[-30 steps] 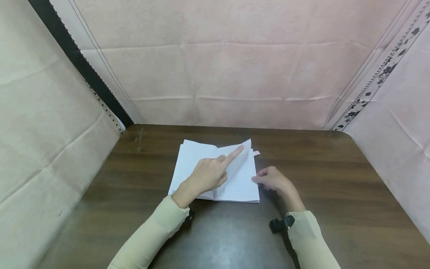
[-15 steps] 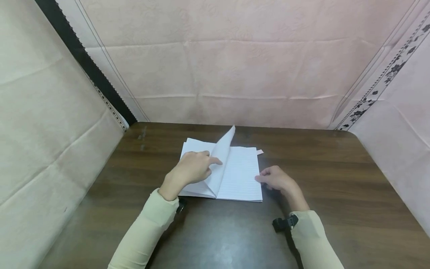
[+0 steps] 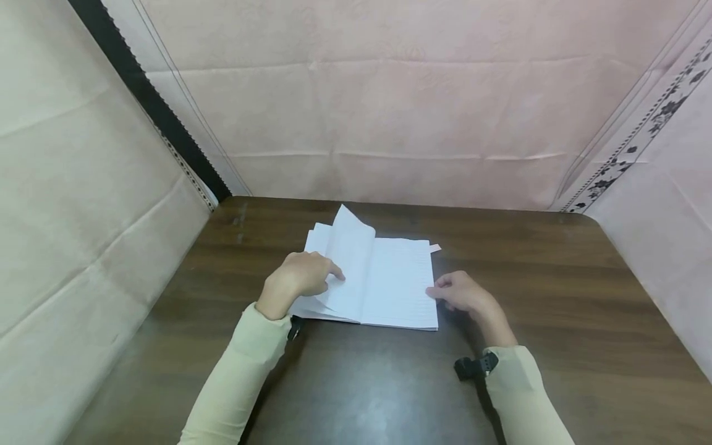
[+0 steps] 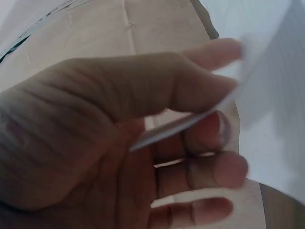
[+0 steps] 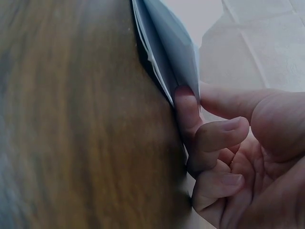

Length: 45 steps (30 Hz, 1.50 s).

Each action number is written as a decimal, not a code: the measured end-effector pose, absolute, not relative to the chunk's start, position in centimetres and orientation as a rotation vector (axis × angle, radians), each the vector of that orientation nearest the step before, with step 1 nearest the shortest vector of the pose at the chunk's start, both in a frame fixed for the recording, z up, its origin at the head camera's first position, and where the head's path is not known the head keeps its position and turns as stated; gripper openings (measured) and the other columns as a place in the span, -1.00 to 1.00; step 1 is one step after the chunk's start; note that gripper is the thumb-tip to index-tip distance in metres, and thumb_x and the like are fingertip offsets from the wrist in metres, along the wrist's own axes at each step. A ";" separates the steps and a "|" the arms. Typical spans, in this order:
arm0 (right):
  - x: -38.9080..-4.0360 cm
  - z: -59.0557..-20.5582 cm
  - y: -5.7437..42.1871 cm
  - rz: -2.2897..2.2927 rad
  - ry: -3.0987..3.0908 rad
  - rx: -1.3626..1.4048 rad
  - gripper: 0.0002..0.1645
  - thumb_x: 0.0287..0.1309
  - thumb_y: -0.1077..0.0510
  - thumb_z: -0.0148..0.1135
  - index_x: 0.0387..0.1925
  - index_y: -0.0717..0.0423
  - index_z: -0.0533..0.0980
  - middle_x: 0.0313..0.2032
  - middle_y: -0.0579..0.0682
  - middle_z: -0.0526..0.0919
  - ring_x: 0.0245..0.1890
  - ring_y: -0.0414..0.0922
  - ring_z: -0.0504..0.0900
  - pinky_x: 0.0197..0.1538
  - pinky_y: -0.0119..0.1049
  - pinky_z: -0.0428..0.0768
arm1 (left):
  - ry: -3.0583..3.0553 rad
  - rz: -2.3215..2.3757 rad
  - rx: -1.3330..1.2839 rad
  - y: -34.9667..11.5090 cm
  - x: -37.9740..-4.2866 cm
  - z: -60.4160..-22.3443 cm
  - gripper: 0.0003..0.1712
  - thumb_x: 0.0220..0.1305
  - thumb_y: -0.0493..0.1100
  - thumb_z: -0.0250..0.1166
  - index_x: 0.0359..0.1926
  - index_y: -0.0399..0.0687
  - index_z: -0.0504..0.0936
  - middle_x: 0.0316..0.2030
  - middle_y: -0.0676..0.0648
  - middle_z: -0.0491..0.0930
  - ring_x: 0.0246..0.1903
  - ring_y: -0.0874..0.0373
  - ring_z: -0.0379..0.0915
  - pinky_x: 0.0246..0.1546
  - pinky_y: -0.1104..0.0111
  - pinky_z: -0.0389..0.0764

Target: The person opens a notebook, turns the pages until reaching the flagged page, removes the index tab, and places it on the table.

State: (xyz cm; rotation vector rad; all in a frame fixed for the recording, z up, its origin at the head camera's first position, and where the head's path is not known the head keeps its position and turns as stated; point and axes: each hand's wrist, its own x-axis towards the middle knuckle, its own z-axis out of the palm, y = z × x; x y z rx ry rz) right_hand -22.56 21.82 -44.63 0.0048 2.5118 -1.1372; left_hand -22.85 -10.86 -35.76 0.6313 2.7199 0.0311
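- My feed shows a pale cream-green left sleeve [image 3: 236, 374]
- Matching right sleeve [image 3: 521, 389]
- I see a black right wrist camera [image 3: 468, 368], partly hidden left wrist camera [image 3: 296, 326]
- Bare left hand [image 3: 297, 277], right hand [image 3: 466, 293]

sleeves [image 3: 239, 372] cut off, notebook page [image 4: 269, 112] blurred

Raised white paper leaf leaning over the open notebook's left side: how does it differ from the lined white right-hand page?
Pose: the raised white paper leaf stands up in a curve, while the lined white right-hand page lies nearly flat.
Hold: the left hand holds the leaf, while the right hand pinches the right-hand page's outer edge.
Both are white paper in the same open notebook.
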 end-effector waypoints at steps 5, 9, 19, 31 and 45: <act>-22.6 -44.7 22.1 -1.132 2.508 -0.007 -0.43 0.29 -0.10 0.30 0.10 0.26 0.53 -0.14 0.13 0.58 -0.27 0.02 0.55 -0.17 -0.12 0.53 | 2.648 -0.049 0.529 -11.0 -23.4 -36.3 -0.43 0.31 -0.42 0.05 0.08 0.25 0.73 0.18 -0.14 0.57 -0.15 0.03 0.37 -0.35 0.28 0.34; -22.8 -44.9 22.2 -1.121 2.502 -0.011 -0.44 0.30 -0.10 0.29 0.09 0.27 0.53 -0.23 0.12 0.57 -0.32 0.01 0.54 -0.21 -0.16 0.50 | 2.609 -0.078 0.476 -10.9 -23.7 -36.7 -0.44 0.32 -0.42 0.08 0.09 0.27 0.73 0.22 -0.16 0.54 -0.16 0.00 0.39 -0.29 0.24 0.34; -22.9 -44.7 22.1 -1.140 2.490 -0.024 -0.46 0.31 -0.07 0.28 0.08 0.30 0.53 -0.46 0.06 0.50 -0.48 -0.01 0.51 -0.26 -0.20 0.44 | 2.589 -0.140 0.450 -10.9 -23.8 -37.2 -0.62 0.30 -0.22 0.30 0.06 0.30 0.74 0.17 -0.11 0.59 -0.09 0.05 0.45 -0.09 0.13 0.45; -22.9 -44.6 22.0 -1.141 2.497 -0.017 -0.51 0.31 -0.06 0.29 0.02 0.26 0.55 -0.48 0.05 0.49 -0.49 -0.02 0.51 -0.26 -0.19 0.45 | 2.639 -0.146 0.476 -10.4 -23.9 -37.7 -0.73 0.25 -0.02 0.41 -0.02 0.21 0.76 0.03 -0.11 0.57 -0.05 0.00 0.45 -0.02 0.02 0.48; -22.9 -44.8 21.9 -1.150 2.505 -0.007 -0.57 0.29 -0.05 0.31 -0.06 0.24 0.58 -0.43 0.07 0.52 -0.46 -0.01 0.52 -0.26 -0.19 0.46 | 2.721 -0.012 1.033 -6.9 -23.8 -40.3 -0.72 0.24 0.00 0.43 -0.15 -0.02 0.61 -0.14 0.02 0.54 -0.28 0.14 0.41 -0.18 0.18 0.47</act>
